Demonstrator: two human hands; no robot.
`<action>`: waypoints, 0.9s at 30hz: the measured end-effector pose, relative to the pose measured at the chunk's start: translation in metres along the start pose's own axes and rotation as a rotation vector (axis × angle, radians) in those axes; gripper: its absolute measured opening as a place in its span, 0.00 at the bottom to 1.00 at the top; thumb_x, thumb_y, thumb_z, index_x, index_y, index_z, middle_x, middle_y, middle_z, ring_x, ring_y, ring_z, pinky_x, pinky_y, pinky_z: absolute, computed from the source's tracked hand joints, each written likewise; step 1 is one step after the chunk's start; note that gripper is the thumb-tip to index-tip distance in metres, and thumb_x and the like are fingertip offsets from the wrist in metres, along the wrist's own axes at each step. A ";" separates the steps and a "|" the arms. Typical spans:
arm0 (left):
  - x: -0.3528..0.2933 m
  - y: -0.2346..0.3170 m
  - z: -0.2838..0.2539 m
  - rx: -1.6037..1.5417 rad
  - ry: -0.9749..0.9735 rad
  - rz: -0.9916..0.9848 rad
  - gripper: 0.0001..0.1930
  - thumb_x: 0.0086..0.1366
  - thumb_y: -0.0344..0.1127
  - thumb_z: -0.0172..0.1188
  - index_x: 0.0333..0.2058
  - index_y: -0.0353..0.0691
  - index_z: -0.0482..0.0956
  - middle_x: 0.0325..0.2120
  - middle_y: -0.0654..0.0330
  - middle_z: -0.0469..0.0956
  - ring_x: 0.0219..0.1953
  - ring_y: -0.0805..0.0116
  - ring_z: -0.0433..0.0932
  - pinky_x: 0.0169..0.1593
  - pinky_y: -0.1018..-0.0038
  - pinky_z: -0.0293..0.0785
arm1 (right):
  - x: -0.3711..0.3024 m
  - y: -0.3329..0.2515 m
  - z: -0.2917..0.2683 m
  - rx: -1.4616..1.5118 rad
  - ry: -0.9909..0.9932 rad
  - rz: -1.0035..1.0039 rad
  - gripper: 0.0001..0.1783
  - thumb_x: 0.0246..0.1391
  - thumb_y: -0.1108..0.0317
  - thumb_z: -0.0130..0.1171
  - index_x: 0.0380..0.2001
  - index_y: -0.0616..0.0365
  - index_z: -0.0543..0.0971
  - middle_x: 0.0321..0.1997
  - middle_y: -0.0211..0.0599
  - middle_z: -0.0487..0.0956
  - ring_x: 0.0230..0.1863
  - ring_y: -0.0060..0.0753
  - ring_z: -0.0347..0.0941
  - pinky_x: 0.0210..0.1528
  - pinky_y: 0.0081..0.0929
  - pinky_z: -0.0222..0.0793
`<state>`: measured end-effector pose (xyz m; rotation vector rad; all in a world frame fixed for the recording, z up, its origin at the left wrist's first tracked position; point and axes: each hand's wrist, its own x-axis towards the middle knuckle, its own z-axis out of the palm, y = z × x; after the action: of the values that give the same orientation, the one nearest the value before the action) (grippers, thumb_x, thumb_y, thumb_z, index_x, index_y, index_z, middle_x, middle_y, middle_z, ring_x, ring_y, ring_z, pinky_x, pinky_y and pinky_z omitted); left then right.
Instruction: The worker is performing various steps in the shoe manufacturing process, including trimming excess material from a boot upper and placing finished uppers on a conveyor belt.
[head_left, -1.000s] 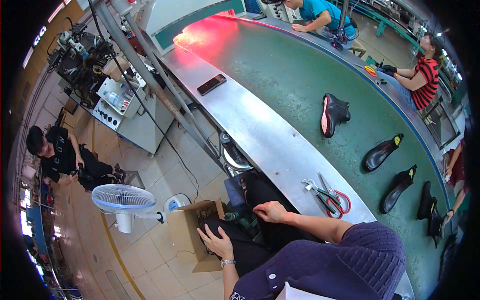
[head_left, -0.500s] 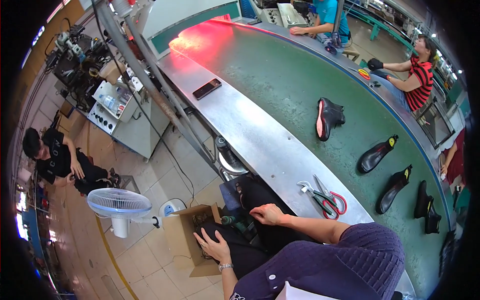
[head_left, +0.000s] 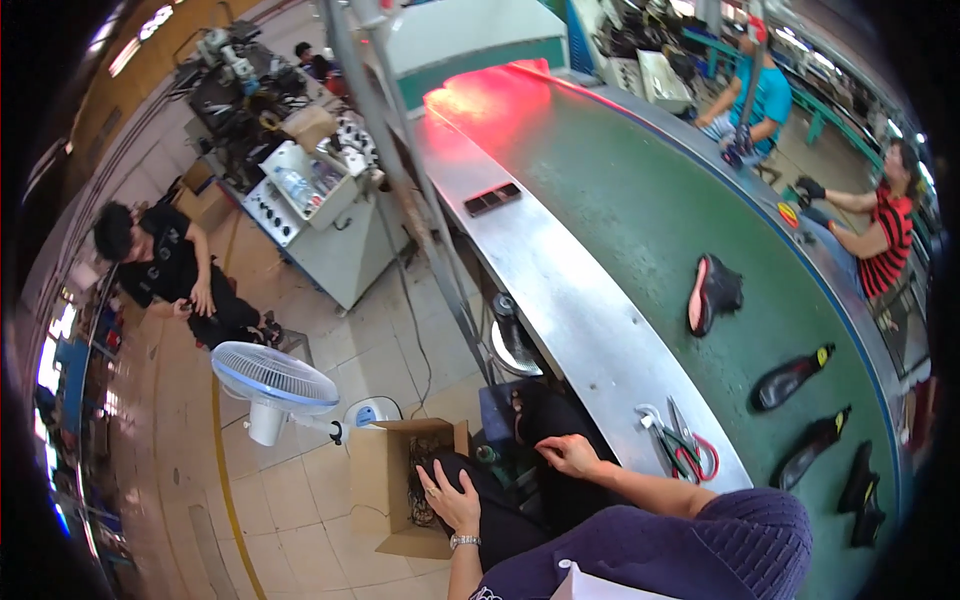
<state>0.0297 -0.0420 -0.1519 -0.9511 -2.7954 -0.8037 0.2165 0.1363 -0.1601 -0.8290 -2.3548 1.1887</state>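
Observation:
My left hand [head_left: 452,497] rests with spread fingers on my dark-trousered knee, beside an open cardboard box [head_left: 372,490]. There is a ring on one finger and a metal watch [head_left: 465,540] on the wrist. My right hand [head_left: 570,455] lies on my other thigh, its fingers loosely curled in with nothing seen in them. Closest to the right forearm, on the metal ledge, are red-handled scissors [head_left: 706,460] and a pair of pincers [head_left: 655,425] lying across one another. Dark tangled strands [head_left: 425,450] show inside the box.
Along the green belt [head_left: 620,200] stand a black boot [head_left: 715,295] with a pink sole and several black shoe pieces [head_left: 793,377]. A phone [head_left: 492,199] lies on the ledge. A fan [head_left: 275,380] and a seated person [head_left: 165,265] are at left; two people sit across the belt.
My view has turned, so the ledge, belt and fan appear farther right and lower. Both hands keep the same pose on my legs.

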 end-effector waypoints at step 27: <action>-0.002 0.001 0.006 -0.008 0.019 -0.024 0.30 0.62 0.46 0.58 0.61 0.42 0.66 0.67 0.42 0.51 0.65 0.46 0.58 0.63 0.54 0.58 | 0.126 0.073 -0.071 -0.178 0.612 0.176 0.15 0.59 0.55 0.56 0.31 0.54 0.82 0.22 0.43 0.79 0.26 0.46 0.77 0.30 0.40 0.69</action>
<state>0.0321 -0.0392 -0.1573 -0.9085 -2.7947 -0.8233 0.1851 0.2950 -0.1709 -1.2697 -1.9192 0.6530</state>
